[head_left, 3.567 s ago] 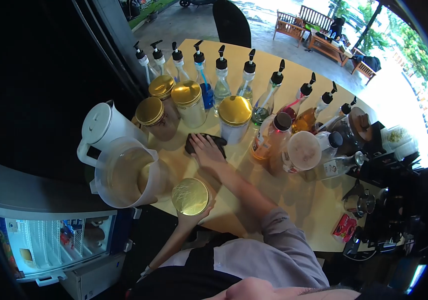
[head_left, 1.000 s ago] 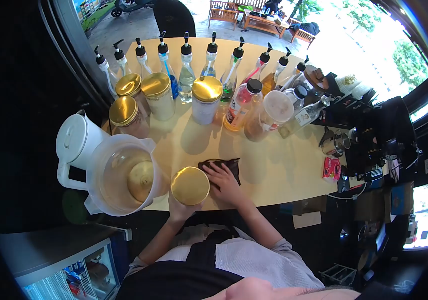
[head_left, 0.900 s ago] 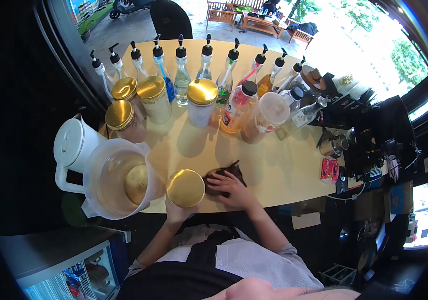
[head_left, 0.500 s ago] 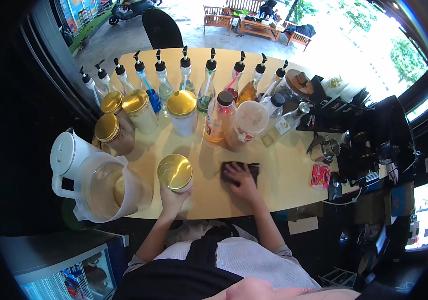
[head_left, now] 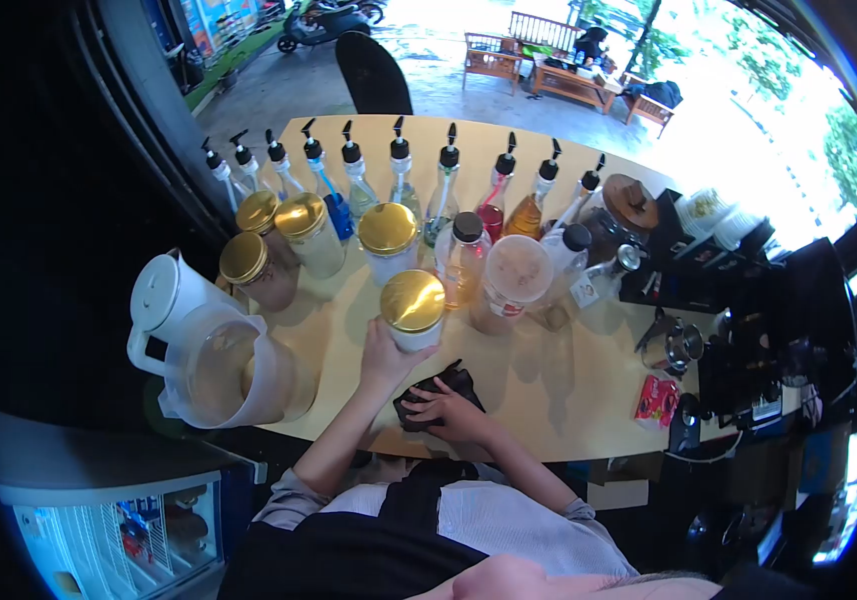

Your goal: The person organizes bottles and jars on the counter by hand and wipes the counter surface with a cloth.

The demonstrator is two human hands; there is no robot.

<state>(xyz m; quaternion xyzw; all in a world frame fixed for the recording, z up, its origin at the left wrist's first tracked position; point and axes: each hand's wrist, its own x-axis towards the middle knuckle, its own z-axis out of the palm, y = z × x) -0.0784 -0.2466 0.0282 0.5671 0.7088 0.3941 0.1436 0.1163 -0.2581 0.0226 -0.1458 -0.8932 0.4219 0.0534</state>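
The left hand clamped fingers round a jar; the right hand, fingers apart, covered a cloth. Wiping seemed in hand, needing the jar clear.

**Left hand curled, right hand spread**

Near centre, the left hand grips, left forearm slanting up-right. Just below, the right hand lies palm down, right forearm angling up-left from the bottom.

- A grey floor is lit by daylight outside.
- A wooden bench is set behind a low wooden table.
- A refrigerator is seen, lit inside, at lower left.
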